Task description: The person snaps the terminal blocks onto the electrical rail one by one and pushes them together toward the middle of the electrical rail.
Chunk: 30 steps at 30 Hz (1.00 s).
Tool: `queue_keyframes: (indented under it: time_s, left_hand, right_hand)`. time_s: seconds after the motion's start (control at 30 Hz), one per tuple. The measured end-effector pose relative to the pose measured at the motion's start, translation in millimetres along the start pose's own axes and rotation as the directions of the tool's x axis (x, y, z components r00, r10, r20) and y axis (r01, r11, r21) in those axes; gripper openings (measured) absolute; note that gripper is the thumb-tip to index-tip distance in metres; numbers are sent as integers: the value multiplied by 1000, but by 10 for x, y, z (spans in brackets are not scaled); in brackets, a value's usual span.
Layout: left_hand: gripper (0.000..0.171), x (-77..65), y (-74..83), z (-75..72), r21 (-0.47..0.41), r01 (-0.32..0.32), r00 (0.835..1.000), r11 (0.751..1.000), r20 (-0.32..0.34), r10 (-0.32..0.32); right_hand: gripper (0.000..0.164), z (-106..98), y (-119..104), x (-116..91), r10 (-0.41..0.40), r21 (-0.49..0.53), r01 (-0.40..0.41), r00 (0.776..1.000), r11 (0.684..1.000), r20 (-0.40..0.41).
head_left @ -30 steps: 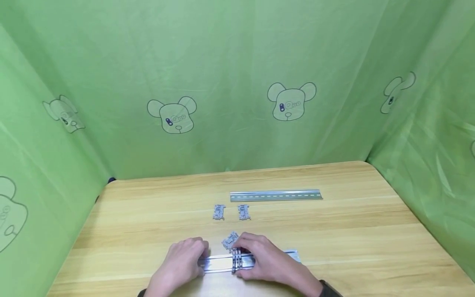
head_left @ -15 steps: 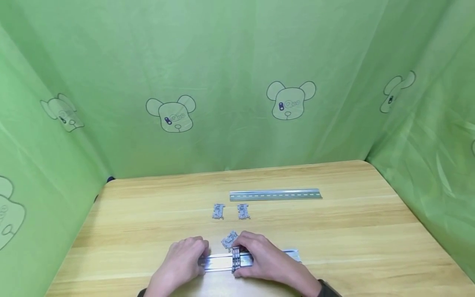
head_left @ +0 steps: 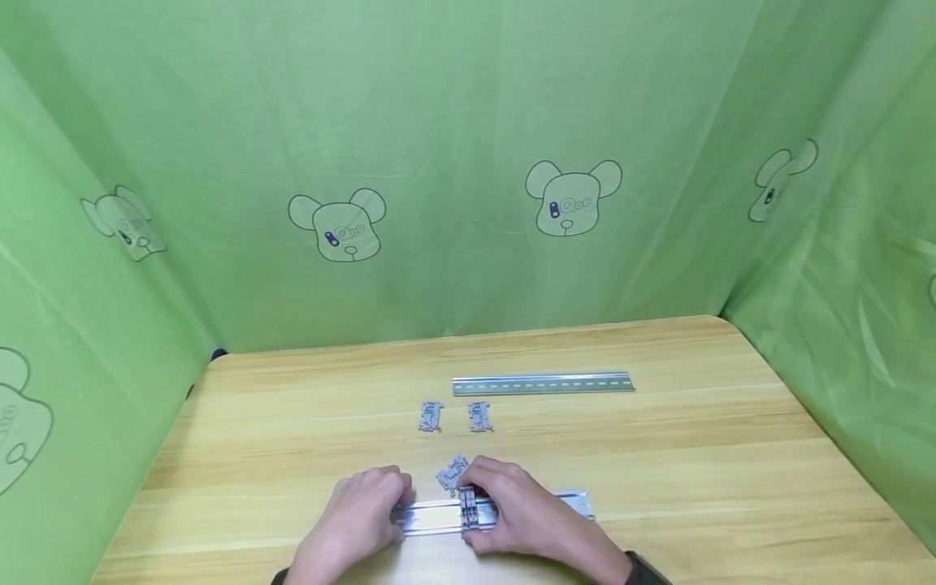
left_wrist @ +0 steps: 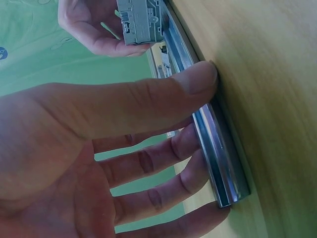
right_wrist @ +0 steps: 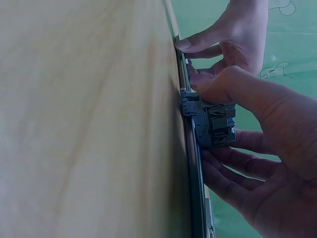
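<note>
My left hand (head_left: 366, 508) grips the left end of a slotted metal DIN rail (head_left: 431, 518); in the left wrist view the thumb lies on one long edge and the fingers on the other. My right hand (head_left: 522, 508) pinches a small stack of grey DIN-rail terminal blocks (head_left: 469, 512) seated across the rail, thumb on the near side and fingers on the far side. The right wrist view shows the terminal blocks (right_wrist: 214, 124) standing up from the rail, between thumb and fingers. Just behind the rail lies a loose grey terminal block (head_left: 453, 473), partly hidden by the right hand.
Two more grey terminal blocks (head_left: 431, 416) lie flat farther back on the wooden table (head_left: 292, 422). A second DIN rail (head_left: 543, 384) lies behind them, toward the right. Green curtains (head_left: 453, 268) printed with bear heads enclose the table's back and sides.
Over the last half second the terminal blocks have shifted very slightly right along the rail under my right hand. My left hand keeps its grip on the rail's end.
</note>
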<state>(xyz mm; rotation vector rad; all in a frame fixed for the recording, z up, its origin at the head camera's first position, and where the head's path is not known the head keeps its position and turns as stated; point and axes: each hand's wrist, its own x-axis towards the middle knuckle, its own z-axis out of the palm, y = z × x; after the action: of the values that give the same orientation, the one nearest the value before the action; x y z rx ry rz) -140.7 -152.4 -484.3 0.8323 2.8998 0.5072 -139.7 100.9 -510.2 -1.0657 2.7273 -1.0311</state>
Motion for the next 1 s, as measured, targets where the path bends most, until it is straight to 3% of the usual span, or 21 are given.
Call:
queue_keyframes:
  time_s: [0.4, 1.0]
  left_hand:
    - [31, 13, -12, 4, 11, -18, 1000, 1000, -15, 18]
    - [31, -1, -6, -1, 14, -15, 1000, 1000, -5, 15]
  right_hand:
    - [48, -49, -35, -17, 49, -44, -48, 998, 998, 25]
    - [51, -50, -32, -11, 31, -58, -29, 999, 998, 41]
